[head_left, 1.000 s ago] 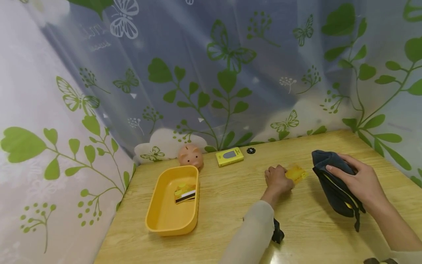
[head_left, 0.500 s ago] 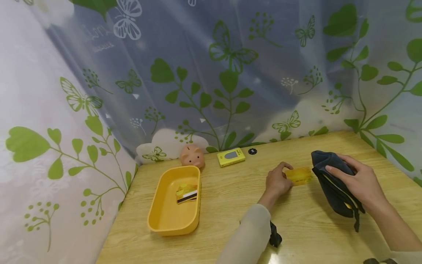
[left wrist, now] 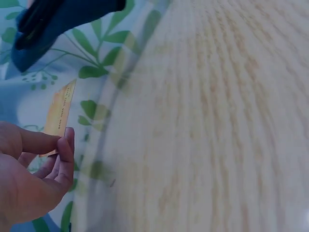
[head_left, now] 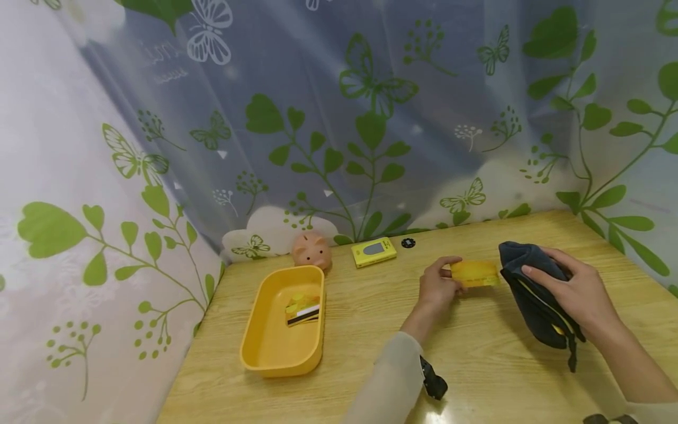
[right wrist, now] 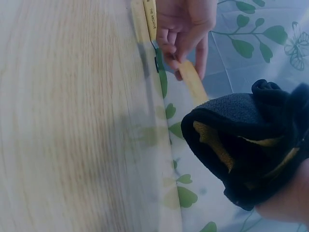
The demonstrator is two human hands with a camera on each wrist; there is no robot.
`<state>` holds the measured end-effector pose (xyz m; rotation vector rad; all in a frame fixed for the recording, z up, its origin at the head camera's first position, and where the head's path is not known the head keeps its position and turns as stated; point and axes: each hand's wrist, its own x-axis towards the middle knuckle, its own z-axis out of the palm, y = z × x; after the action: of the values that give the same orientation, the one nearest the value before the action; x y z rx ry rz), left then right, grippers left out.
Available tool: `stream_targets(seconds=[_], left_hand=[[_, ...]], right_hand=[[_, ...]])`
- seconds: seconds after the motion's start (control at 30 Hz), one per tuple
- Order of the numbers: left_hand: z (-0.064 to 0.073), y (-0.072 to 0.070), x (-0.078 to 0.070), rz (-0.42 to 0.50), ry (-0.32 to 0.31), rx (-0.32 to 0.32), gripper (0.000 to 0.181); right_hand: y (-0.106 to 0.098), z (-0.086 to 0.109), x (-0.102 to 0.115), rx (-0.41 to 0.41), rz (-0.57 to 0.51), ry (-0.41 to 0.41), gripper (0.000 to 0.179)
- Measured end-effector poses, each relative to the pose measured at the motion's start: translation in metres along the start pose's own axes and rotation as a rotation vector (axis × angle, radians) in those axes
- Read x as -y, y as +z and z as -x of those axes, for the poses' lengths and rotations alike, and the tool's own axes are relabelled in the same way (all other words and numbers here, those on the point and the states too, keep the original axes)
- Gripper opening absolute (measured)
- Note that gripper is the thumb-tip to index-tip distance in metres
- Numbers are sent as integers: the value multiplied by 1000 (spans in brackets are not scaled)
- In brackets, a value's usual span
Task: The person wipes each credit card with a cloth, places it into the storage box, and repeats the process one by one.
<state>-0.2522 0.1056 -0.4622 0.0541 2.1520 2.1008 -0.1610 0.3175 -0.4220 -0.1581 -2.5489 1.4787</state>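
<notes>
In the head view my left hand [head_left: 438, 285] pinches one end of a yellow card [head_left: 477, 274], whose far end points at the pouch. The left wrist view shows thumb and fingers on the card's lower edge, and a line of raised digits on its face [left wrist: 60, 108]. My right hand [head_left: 585, 291] grips a dark blue zip pouch [head_left: 537, 300] from its right side, tilted over the table. Seen from the right wrist, the pouch [right wrist: 236, 108] gapes, showing a yellowish lining; its depth is dark. The card overlaps the pouch's outer edge there.
A yellow tray [head_left: 256, 347] with a few cards [head_left: 303, 309] stands left on the wooden table [head_left: 365, 318]. Behind it sit a pink piggy bank [head_left: 311, 252], a yellow box [head_left: 374, 253] and a black round chip [head_left: 408, 242]. A patterned curtain [head_left: 312, 135] borders the table.
My left hand has drawn back slightly left and turned the card from slanting to nearly level, its broad face now toward the head camera. The right hand and pouch have barely moved.
</notes>
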Motion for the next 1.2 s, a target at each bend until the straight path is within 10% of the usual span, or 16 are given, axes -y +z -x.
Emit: stream_targets(seconds=[0.53, 1.2], left_hand=[[20, -43, -25, 141, 94, 106, 50], [45, -97, -38, 26, 159, 93, 63]], right_hand=[[28, -4, 28, 27, -19, -113, 75], [89, 1, 80, 171, -89, -237, 65]])
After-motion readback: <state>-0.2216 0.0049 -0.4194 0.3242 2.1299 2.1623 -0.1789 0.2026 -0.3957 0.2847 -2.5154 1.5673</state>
